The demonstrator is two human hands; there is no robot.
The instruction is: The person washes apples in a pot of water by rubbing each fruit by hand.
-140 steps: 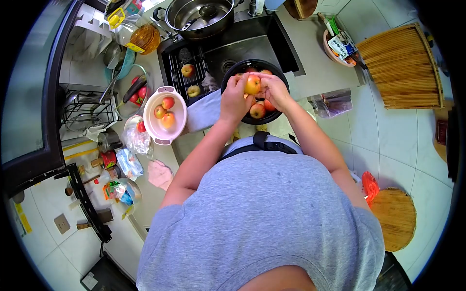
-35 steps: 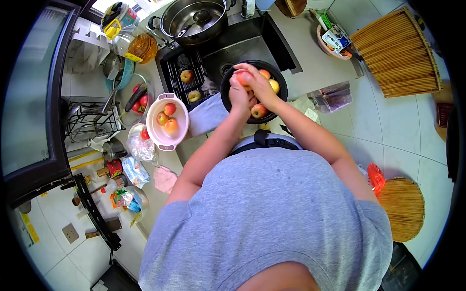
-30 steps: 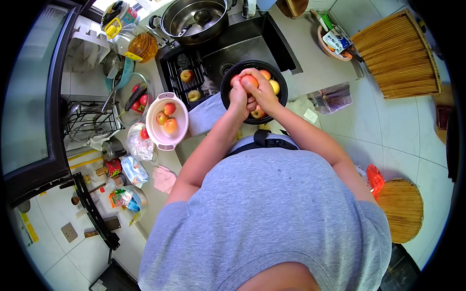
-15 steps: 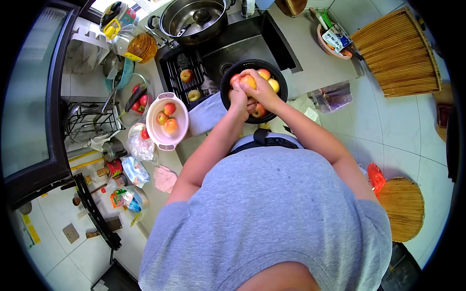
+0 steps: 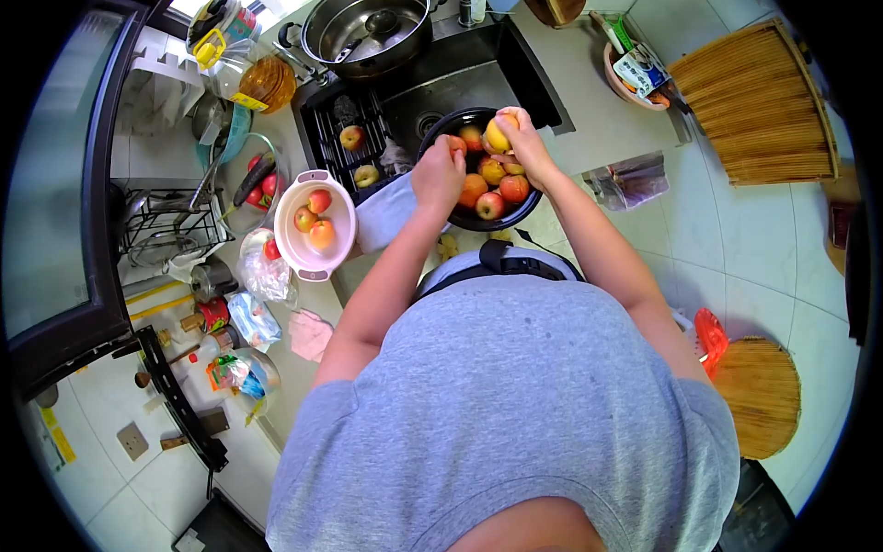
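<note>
A black bowl (image 5: pixel 529 213) of red and yellow peaches (image 5: pixel 490 205) sits at the sink's near edge. Over its right side, my right hand (image 5: pixel 526 150) is closed around a yellow peach (image 5: pixel 499 134). My left hand (image 5: pixel 439 175) is at the bowl's left rim with its fingers curled. A reddish peach (image 5: pixel 456 144) shows at those fingertips, partly hidden by them. To the left, a pink-white basin (image 5: pixel 292 250) contains three peaches (image 5: pixel 320 235). Two more fruits, one reddish (image 5: pixel 352 138) and one yellowish (image 5: pixel 366 175), rest on the black rack over the sink.
Behind the bowl is a dark sink (image 5: pixel 464 74), with a large lidded pot (image 5: pixel 368 41) at its far left. An oil bottle (image 5: pixel 267 87), a clear bowl with an eggplant (image 5: pixel 260 181) and a plastic bag (image 5: pixel 267 276) stand left. A pink container (image 5: pixel 635 87) is at the right.
My hands were together around a peach over the bowl and have moved apart. The right has gone up and right with a yellow peach, the left slightly left. More fruit in the bowl shows.
</note>
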